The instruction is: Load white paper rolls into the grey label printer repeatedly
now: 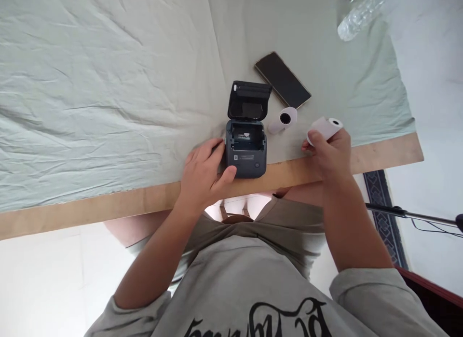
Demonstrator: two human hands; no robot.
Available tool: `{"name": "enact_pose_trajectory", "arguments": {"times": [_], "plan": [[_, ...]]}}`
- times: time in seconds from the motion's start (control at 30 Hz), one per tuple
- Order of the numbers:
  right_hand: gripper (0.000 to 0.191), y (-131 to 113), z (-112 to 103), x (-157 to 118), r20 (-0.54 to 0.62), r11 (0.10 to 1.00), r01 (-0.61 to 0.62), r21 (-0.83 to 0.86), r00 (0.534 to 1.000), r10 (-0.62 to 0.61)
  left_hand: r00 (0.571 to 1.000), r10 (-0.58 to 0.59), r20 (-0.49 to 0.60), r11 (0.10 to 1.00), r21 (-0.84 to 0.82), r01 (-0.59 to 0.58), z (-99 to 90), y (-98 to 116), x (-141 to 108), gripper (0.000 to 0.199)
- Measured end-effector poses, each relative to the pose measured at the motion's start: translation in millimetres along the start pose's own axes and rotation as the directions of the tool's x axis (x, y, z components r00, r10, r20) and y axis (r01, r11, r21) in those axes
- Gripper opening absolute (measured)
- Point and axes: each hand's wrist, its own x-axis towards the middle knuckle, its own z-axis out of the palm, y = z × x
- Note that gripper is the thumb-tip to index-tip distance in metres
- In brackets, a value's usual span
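Observation:
A small dark blue label printer point(246, 164) sits at the table's near edge with its black lid point(249, 99) raised. Its paper bay shows no roll inside. My left hand point(203, 175) rests against the printer's left side, thumb by its front corner and fingers apart. To the right, my right hand point(331, 148) is closed around a white paper roll point(326, 128), whose loose end hangs toward the left. Between the printer and that hand lies a second white paper roll point(278, 126) with a dark core.
A dark smartphone point(282, 79) lies slanted behind the second roll. Toward the far right is a clear plastic bottle point(356, 22). A pale green cloth point(108, 95) covers the table, short of its bare wooden edge point(144, 199). A thin metal pole point(427, 216) stands off to the right.

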Motion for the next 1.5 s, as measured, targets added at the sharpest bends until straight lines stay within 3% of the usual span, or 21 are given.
{"name": "enact_pose_trajectory", "arguments": {"times": [0.1,0.2,0.33,0.43,0.5,0.6,0.67,0.73,0.8,0.9,1.13,1.5], "plan": [[0.025,1.2,-7.5,5.6,-0.016,0.95,0.157,-0.268,0.986,-0.167,1.0,-0.002,-0.003,1.0,0.007,0.002,0.3,0.4,-0.1,0.095],[0.029,1.6,-11.2,14.2,0.004,0.866,0.272,-0.42,0.955,-0.298,1.0,-0.016,0.005,1.0,0.016,0.016,0.8,1.0,-0.2,0.089],[0.051,13.9,-13.5,24.9,0.032,0.816,0.245,-0.524,0.963,-0.268,1.0,-0.018,-0.014,1.0,0.019,0.019,2.1,1.5,0.7,0.086],[0.072,26.8,-18.0,26.7,0.051,0.83,0.265,-0.49,0.96,-0.277,1.0,-0.016,-0.026,0.999,0.027,0.017,2.8,1.6,1.2,0.086],[0.072,27.6,-20.5,23.1,0.011,0.8,0.377,-0.467,0.907,-0.421,0.999,-0.017,-0.029,0.999,0.032,0.017,2.9,1.4,1.3,0.085],[0.051,11.5,-15.9,11.8,-0.032,0.678,0.566,-0.469,0.757,-0.653,1.0,-0.013,-0.029,1.0,0.027,0.014,3.2,0.9,1.6,0.083],[0.047,-4.6,-3.6,5.0,0.026,0.61,0.654,-0.448,0.691,-0.722,1.0,-0.009,-0.022,1.0,0.018,0.01,3.6,0.6,1.9,0.082],[0.054,-16.5,14.6,3.3,0.186,0.549,0.729,-0.409,0.655,-0.732,1.0,-0.013,-0.015,1.0,0.007,0.013,4.0,0.7,2.2,0.079],[0.063,-19.0,33.5,7.7,0.308,0.559,0.734,-0.387,0.674,-0.672,1.0,-0.024,-0.013,1.0,0.003,0.024,3.9,1.1,2.3,0.075],[0.072,-7.2,52.1,19.6,0.369,0.623,0.697,-0.354,0.716,-0.592,0.999,-0.036,-0.009,0.999,0.016,0.036,3.0,2.0,2.0,0.07],[0.07,17.3,53.4,28.9,0.305,0.75,0.557,-0.358,0.828,-0.47,0.998,-0.057,-0.004,0.998,0.038,0.057,1.9,4.1,3.7,0.067],[0.059,17.6,55.4,26.3,0.266,0.789,0.472,-0.394,0.88,-0.393,0.993,-0.114,0.005,0.991,0.064,0.113,3.9,5.9,3.8,0.054]]}}
